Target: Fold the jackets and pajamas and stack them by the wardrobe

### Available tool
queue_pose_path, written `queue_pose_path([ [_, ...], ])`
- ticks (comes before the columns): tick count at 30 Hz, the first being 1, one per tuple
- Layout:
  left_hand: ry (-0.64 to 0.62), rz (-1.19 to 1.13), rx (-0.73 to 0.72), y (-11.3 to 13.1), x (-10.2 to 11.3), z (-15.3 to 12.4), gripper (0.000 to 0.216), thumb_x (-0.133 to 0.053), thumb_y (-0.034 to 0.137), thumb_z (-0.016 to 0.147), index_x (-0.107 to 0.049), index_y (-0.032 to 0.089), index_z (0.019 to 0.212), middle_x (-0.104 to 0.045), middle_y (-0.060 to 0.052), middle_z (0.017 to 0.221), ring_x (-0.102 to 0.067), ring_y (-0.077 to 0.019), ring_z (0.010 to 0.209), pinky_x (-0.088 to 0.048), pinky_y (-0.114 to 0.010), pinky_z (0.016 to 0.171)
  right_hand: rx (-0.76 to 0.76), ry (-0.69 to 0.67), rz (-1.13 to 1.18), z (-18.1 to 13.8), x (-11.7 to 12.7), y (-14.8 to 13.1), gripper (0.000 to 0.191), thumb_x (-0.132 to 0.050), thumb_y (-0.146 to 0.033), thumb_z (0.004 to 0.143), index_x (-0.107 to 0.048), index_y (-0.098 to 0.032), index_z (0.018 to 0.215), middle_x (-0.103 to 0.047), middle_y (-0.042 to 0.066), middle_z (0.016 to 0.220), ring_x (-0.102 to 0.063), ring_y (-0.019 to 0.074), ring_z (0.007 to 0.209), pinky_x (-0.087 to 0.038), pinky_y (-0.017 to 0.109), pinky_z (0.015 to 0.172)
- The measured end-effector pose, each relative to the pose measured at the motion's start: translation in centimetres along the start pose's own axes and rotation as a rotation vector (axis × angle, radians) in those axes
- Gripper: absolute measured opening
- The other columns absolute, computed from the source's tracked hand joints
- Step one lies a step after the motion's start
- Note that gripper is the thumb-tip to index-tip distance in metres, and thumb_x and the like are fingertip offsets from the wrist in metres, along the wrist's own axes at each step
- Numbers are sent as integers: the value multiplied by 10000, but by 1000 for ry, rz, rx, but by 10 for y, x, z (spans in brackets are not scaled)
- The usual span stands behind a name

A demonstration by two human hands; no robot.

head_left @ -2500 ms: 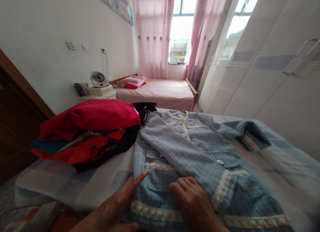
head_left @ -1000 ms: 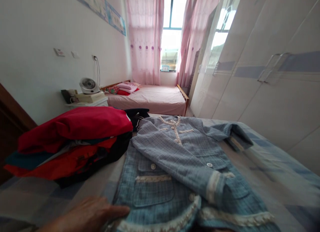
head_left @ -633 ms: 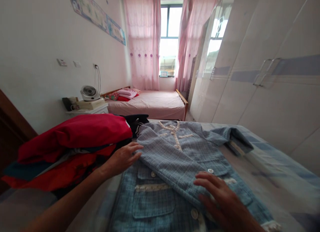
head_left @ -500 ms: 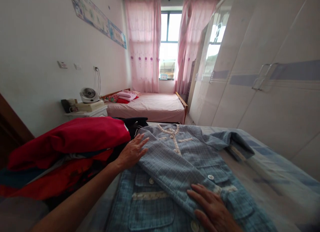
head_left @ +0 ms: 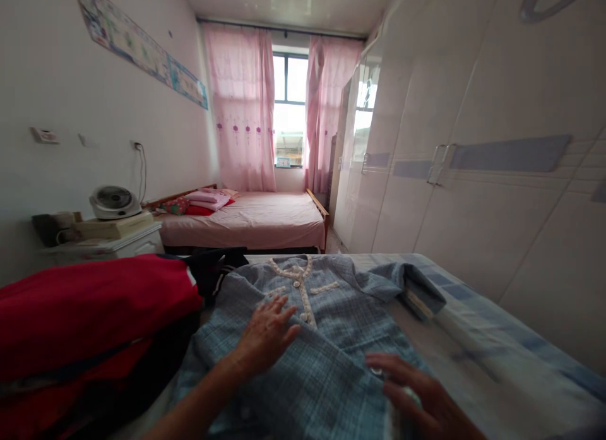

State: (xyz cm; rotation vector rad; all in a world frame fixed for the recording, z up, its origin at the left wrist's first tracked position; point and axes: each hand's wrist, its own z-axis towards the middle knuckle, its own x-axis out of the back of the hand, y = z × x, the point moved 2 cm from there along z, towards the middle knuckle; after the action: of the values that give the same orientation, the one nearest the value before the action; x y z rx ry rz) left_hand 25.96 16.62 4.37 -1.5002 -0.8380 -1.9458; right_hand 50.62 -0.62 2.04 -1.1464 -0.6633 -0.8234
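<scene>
A blue tweed-like jacket (head_left: 326, 364) with cream braided trim and white buttons lies spread on the bed in front of me. One sleeve is folded across its front; the other sticks out to the right, bent near the cuff. My left hand (head_left: 267, 332) is over the upper front of the jacket, fingers spread, holding nothing. Over the lower right front is my right hand (head_left: 416, 392), its fingers apart and slightly curled. Whether either palm touches the cloth, I cannot tell.
Left of the jacket is a heap of clothes with a red garment (head_left: 99, 301) on top. The near bed has a checked sheet (head_left: 454, 345). Beyond stand a pink-covered bed (head_left: 255, 219), a nightstand (head_left: 137, 241) with a fan (head_left: 115, 202), and a white wardrobe (head_left: 478, 219) along the right.
My left hand has moved from the shoulder edge in over the jacket's front. My right hand has shifted slightly right. The camera has turned right and tilted up.
</scene>
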Motion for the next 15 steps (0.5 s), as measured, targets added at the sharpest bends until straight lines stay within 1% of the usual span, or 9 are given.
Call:
queue_pose_path([
  [2,-6,-65,-66,15,-18,-1,463,-415,441,893,-456,299,1331,-356,-46,1465,-262,-238,1368,-232,-474,1101,-273,161,-31,18,32,36,458,-374,-462,874,-561,-215,1212,-571,80,1278,-547,220,1158,-439,333,972],
  [3,-14,-96,-84,18,-27,-3,470,-406,438,898,-432,305,1348,-349,-40,1469,-254,-236,1371,-221,-483,1105,-378,256,-78,27,47,57,501,-365,-467,850,-547,-173,1212,-557,115,1281,-553,240,1146,-439,355,969],
  [5,-32,-142,-91,18,-41,-5,468,-377,430,912,-397,324,1367,-343,-15,1471,-257,-220,1370,-218,-485,1109,-532,456,-256,41,73,103,602,-378,-447,778,-515,-56,1214,-533,206,1263,-498,299,1192,-400,408,999],
  [7,-46,-173,-79,13,-49,-5,459,-359,418,920,-380,343,1372,-342,5,1471,-269,-204,1366,-226,-477,1110,-634,562,-403,50,90,145,719,-408,-475,723,-461,20,1242,-491,265,1277,-426,347,1244,-394,440,989],
  [9,-55,-182,-70,9,-52,-5,455,-371,396,916,-383,353,1368,-342,13,1470,-275,-202,1363,-226,-479,1111,-738,550,-438,54,99,176,754,-458,-526,676,-506,28,1185,-545,283,1196,-470,382,1187,-446,447,914],
  [10,-62,-184,-71,8,-53,-4,458,-380,391,912,-385,354,1368,-342,13,1469,-280,-205,1361,-225,-483,1111,-772,506,-401,56,101,187,698,-487,-540,653,-575,-11,1100,-609,258,1098,-537,387,1100,-480,441,845],
  [12,-70,-185,-74,7,-55,-2,465,-397,383,903,-387,356,1367,-339,14,1469,-287,-213,1358,-228,-490,1108,-772,401,-280,60,101,198,438,-543,-503,621,-672,-138,826,-694,154,814,-642,352,847,-513,404,679],
  [13,-71,-185,-74,7,-55,-2,468,-403,378,898,-389,357,1366,-337,14,1470,-288,-217,1357,-231,-493,1107,-753,372,-229,62,102,199,303,-560,-461,616,-665,-185,684,-684,108,677,-653,325,712,-503,386,597],
  [15,-79,-187,-72,7,-55,0,474,-412,373,892,-393,354,1365,-333,12,1471,-291,-224,1356,-235,-497,1105,-724,396,-196,70,108,193,193,-560,-362,621,-612,-215,507,-622,76,514,-617,290,520,-453,372,484],
])
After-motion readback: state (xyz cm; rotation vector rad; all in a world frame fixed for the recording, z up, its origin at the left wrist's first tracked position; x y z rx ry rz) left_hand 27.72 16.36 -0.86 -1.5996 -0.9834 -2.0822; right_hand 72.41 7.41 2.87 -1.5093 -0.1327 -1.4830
